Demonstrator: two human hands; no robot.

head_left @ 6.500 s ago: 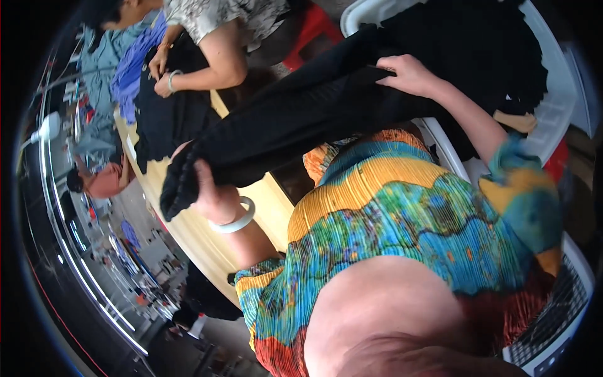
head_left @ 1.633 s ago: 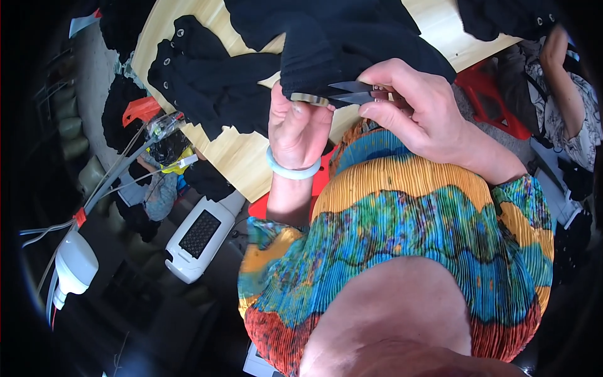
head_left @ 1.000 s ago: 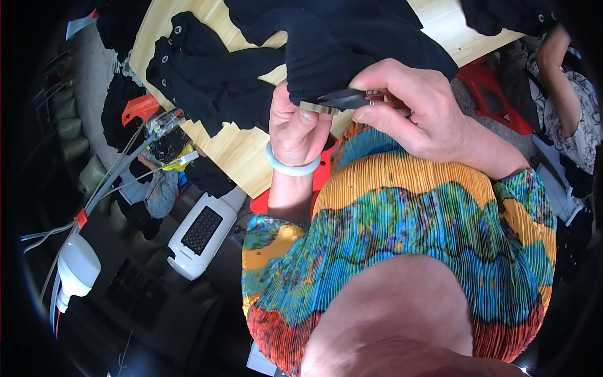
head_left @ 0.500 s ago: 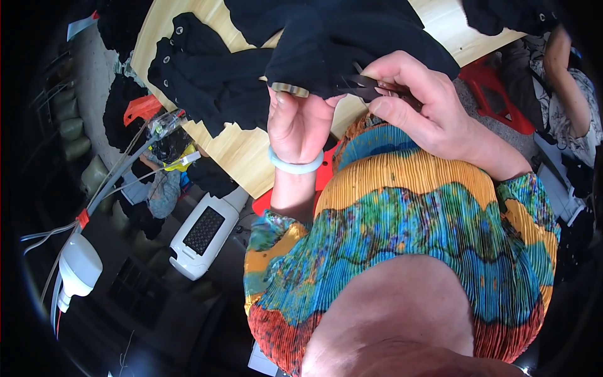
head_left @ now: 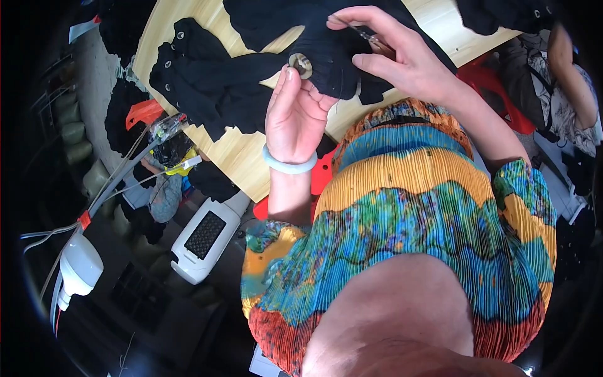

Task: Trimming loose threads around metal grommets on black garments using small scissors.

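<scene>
My left hand (head_left: 294, 122), a pale bangle round its wrist, pinches the edge of a black garment (head_left: 336, 53) from below. A large round brown-and-cream button (head_left: 301, 65) shows on the cloth at the thumb tip. My right hand (head_left: 402, 60) is over the cloth to the right, apart from the button. In its fingers are small dark thread snips (head_left: 375, 41), partly hidden by the hand; the index finger is stretched along them and the thumb stands off below.
Another black garment piece (head_left: 210, 81) with several round metal-like eyelets lies on the wooden table (head_left: 235, 160). Red plastic stools (head_left: 502, 107) stand below. A person's arm (head_left: 568, 75) shows at far right. Cables (head_left: 116, 176), a white bulb (head_left: 80, 267) and a white device (head_left: 207, 235) are at left.
My right hand with the snips has moved up, away from the cloth edge. My left hand has tilted the button, so its face now shows.
</scene>
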